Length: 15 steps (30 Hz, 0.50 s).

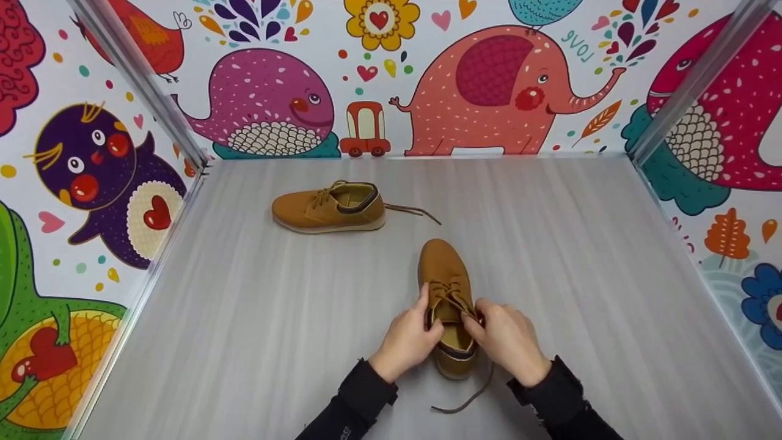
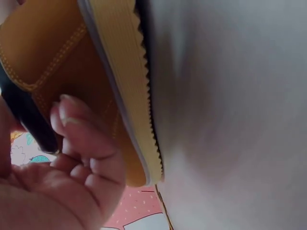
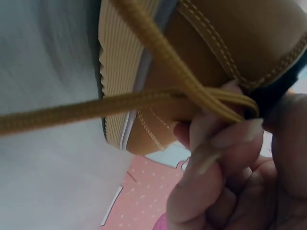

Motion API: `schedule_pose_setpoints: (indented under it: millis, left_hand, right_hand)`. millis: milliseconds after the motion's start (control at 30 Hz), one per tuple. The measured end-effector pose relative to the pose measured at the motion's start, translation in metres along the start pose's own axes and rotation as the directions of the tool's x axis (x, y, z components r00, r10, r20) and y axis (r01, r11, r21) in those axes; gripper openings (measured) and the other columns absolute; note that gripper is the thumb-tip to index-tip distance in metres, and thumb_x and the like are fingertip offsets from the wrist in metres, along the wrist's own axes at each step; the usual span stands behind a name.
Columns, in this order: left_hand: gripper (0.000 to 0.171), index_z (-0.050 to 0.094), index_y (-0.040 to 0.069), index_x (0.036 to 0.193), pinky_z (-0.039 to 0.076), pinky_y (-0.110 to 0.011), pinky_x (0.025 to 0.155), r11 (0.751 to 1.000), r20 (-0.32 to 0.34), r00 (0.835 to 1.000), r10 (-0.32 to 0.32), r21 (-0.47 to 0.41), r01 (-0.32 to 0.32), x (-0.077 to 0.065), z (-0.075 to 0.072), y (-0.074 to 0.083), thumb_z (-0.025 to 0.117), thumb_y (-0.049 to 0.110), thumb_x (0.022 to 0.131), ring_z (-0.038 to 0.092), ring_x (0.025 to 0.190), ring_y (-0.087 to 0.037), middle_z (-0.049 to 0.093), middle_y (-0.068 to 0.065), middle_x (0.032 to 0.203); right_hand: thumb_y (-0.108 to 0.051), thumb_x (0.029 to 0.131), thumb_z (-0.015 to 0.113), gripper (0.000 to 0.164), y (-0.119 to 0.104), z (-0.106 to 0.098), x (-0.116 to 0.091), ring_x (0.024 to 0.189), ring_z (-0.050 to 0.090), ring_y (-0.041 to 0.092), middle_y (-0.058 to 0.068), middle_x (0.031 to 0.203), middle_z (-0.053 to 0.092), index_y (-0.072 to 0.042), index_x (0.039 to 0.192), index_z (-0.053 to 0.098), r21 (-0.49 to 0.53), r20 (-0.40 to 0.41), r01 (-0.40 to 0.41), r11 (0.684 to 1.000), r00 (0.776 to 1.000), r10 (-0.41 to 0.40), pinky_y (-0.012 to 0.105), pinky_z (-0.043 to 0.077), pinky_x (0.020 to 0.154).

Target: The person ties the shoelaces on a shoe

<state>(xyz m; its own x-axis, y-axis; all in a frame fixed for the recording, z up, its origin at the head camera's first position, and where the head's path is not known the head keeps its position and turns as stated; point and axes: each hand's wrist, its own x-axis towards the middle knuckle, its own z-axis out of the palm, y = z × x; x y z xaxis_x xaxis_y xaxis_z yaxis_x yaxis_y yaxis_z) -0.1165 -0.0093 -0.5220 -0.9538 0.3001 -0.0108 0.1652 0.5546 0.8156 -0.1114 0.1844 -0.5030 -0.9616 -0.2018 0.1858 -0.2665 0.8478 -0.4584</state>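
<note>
A tan lace-up shoe stands on its sole, toe pointing away, between both hands. My left hand grips the left edge of its opening, thumb over the dark collar, curled fingers against the outer side. At the right edge, my right hand pinches the brown shoelace beside the collar. The lace bends back at the fingers, and its loose end trails to the floor behind the heel. More lace crosses the tongue area. The matching shoe lies farther off to the left, toe leftward, laces trailing right.
The grey wood-grain surface lies under both shoes. Printed panels with cartoon animals stand at the back and both sides. Metal posts mark the back corners.
</note>
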Motion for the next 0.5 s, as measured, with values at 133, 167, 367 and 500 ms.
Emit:
schedule_pose_setpoints:
  millis: [133,167,367,500]
  left_hand:
    - [0.063,0.037,-0.001,0.150,0.031,-0.023,0.045,0.990,-0.070,0.995,0.072,0.127,-0.062,0.001,-0.002,0.000,0.061,0.017,0.095,0.032,0.044,-0.003,0.037,0.011,0.055]
    - [0.060,0.042,0.001,0.148,0.030,-0.023,0.044,0.983,-0.089,0.991,0.100,0.164,-0.084,0.001,-0.003,0.000,0.062,0.018,0.095,0.031,0.044,-0.003,0.037,0.010,0.055]
    - [0.044,0.060,0.010,0.136,0.047,-0.027,0.054,0.916,-0.156,0.945,0.287,0.335,-0.222,0.005,-0.005,0.003,0.069,0.020,0.094,0.058,0.059,-0.011,0.070,-0.003,0.084]
    - [0.031,0.071,0.015,0.122,0.049,-0.027,0.059,0.862,-0.185,0.900,0.395,0.414,-0.293,0.010,-0.006,0.005,0.073,0.020,0.092,0.062,0.067,-0.014,0.069,0.000,0.086]
  right_hand:
    - [-0.029,0.091,0.074,0.024,0.004,-0.005,-0.001,0.043,0.039,0.005,-0.012,0.052,0.046,-0.018,0.074,0.062,0.072,0.008,-0.020,0.997,1.000,0.020,0.027,0.032,0.042]
    - [-0.030,0.091,0.074,0.021,0.005,-0.007,-0.002,0.043,0.040,0.004,-0.012,0.052,0.047,-0.017,0.077,0.065,0.089,0.013,-0.024,0.996,1.000,0.023,0.026,0.033,0.042]
    - [-0.035,0.091,0.073,0.018,0.007,-0.019,-0.007,0.042,0.043,0.003,-0.017,0.051,0.048,-0.017,0.092,0.074,0.215,0.056,-0.044,0.976,0.998,0.032,0.024,0.035,0.041]
    - [-0.031,0.092,0.072,0.015,0.008,-0.024,-0.010,0.040,0.043,0.005,-0.016,0.049,0.048,-0.016,0.096,0.073,0.273,0.101,-0.057,0.960,0.994,0.030,0.024,0.034,0.039]
